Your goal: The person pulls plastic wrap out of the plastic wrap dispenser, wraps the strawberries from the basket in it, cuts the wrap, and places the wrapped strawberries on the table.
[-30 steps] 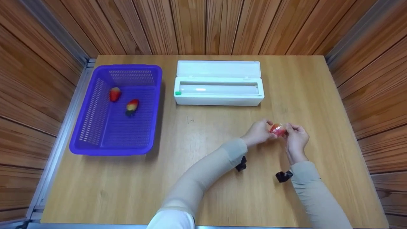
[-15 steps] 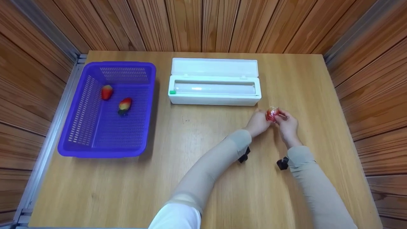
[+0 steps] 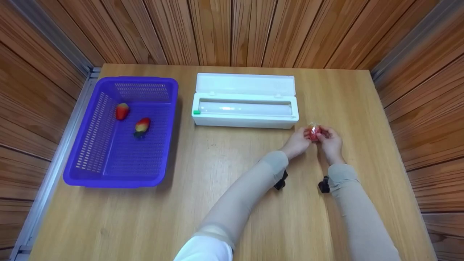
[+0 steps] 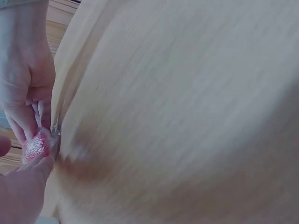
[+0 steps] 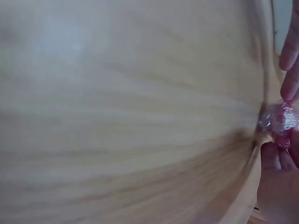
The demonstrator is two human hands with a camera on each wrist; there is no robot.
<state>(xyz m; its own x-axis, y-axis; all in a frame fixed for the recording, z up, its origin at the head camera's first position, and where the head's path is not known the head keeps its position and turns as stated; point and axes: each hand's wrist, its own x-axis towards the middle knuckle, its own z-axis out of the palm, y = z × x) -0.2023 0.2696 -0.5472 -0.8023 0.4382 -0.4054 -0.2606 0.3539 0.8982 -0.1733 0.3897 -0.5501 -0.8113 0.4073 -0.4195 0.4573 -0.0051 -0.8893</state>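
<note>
Both hands hold a red strawberry (image 3: pixel 314 133) wrapped in clear cling film, at the right of the table in the head view. From its left side my left hand (image 3: pixel 297 142) pinches it, while my right hand (image 3: pixel 331 145) grips it from the right with thumb and fingers. The shiny film shows on the strawberry (image 4: pixel 36 147) in the left wrist view, and loose film bunches at one side of the strawberry (image 5: pixel 286 122) in the right wrist view. Fingers cover part of the fruit in every view.
A white cling film box (image 3: pixel 245 121) with its lid raised and a film roll (image 3: pixel 250 108) inside stands at the back middle. On the left is a purple basket (image 3: pixel 116 182) holding a red strawberry (image 3: pixel 122 111) and a red-yellow strawberry (image 3: pixel 142 125). Wooden walls enclose the table.
Both hands have moved the wrapped strawberry slightly away from the person, toward the film box. The strawberry has been turned, and the right hand now sits closer around it. The head view has shifted slightly.
</note>
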